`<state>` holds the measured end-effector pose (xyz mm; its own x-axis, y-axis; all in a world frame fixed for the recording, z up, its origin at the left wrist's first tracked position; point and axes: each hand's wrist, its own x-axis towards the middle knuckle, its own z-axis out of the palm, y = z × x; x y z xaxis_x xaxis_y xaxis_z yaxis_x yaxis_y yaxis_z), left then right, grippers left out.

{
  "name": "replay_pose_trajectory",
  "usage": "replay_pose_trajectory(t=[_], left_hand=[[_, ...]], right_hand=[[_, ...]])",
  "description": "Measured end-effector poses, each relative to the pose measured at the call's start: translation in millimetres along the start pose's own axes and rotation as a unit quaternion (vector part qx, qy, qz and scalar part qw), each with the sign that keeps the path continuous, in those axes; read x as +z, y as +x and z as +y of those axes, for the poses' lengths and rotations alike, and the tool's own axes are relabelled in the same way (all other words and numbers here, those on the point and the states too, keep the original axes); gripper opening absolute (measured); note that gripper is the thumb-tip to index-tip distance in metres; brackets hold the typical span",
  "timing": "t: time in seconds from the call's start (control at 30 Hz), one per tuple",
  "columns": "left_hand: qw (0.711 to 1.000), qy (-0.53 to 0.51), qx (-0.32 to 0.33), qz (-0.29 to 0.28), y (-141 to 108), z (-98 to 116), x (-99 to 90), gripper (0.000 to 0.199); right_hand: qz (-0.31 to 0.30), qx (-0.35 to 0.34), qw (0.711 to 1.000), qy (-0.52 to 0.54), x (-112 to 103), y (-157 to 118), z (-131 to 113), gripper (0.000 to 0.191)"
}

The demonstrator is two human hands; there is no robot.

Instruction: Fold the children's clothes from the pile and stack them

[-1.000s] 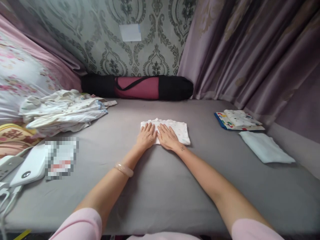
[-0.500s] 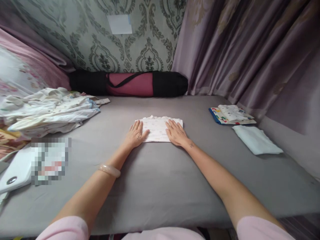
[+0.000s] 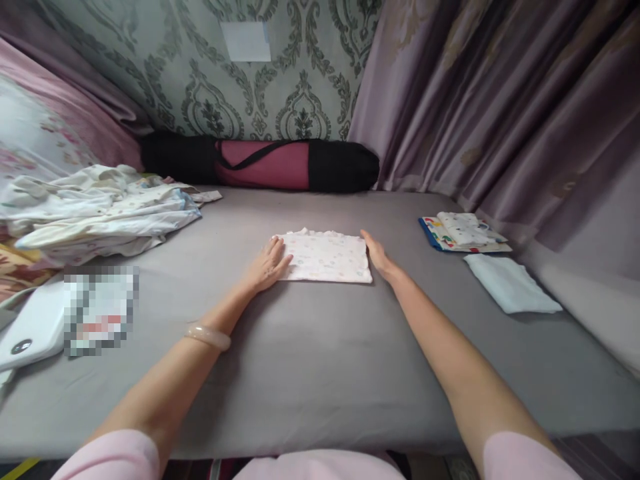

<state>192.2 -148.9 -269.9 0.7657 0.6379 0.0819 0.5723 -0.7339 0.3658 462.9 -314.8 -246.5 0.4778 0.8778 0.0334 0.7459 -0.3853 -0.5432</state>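
Observation:
A folded white garment (image 3: 327, 259) with a faint pastel print lies flat on the grey sheet (image 3: 310, 360) in front of me. Its far edge looks ruffled. My left hand (image 3: 271, 265) rests at the garment's left edge, fingers stretched out, the thumb over the cloth. At the right edge, my right hand (image 3: 379, 257) stands on its side with fingers extended, close beside the cloth. Neither hand grips anything.
Rumpled light clothes (image 3: 110, 207) are heaped at the left, above a white device (image 3: 40, 327) and a blurred packet (image 3: 103, 313). Folded printed cloths (image 3: 463, 232) and a pale folded cloth (image 3: 513, 283) lie right. A black and maroon bag (image 3: 265, 163) lines the wall.
My right hand has slid off the garment's top to its right side and turned on edge. My left hand has shifted slightly left, uncovering more of the cloth.

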Motion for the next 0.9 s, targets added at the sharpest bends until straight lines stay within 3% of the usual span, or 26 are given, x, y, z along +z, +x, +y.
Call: replay_pose_trajectory(t=[0.1,0.27,0.4,0.57,0.67,0.77,0.9], left_hand=[[0.999,-0.028,-0.007,0.024,-9,-9,-2.5,0.072],[1.000,-0.002,0.009,0.009,-28,-10,-6.2,0.068],[0.999,0.033,0.013,-0.008,-32,-5,-7.2,0.064],[0.999,0.033,0.000,-0.005,-32,-1,-9.8,0.062],[1.000,0.014,0.000,0.007,-34,1,-11.5,0.060],[1.000,-0.001,-0.002,0.028,-35,1,-11.9,0.058],[0.999,-0.013,0.002,0.049,-36,-1,-10.4,0.058]], right_hand=[[0.047,-0.049,0.997,-0.022,-8,-3,-13,0.076],[-0.012,-0.165,0.977,-0.133,8,-17,-26,0.069],[-0.059,-0.152,0.974,-0.159,22,-13,-12,0.068],[-0.086,-0.145,0.972,-0.166,18,-7,-7,0.067],[-0.069,-0.138,0.972,-0.176,14,-7,-24,0.064],[-0.051,-0.190,0.965,-0.174,19,-7,-48,0.063],[-0.091,-0.238,0.952,-0.173,36,-4,-67,0.063]])
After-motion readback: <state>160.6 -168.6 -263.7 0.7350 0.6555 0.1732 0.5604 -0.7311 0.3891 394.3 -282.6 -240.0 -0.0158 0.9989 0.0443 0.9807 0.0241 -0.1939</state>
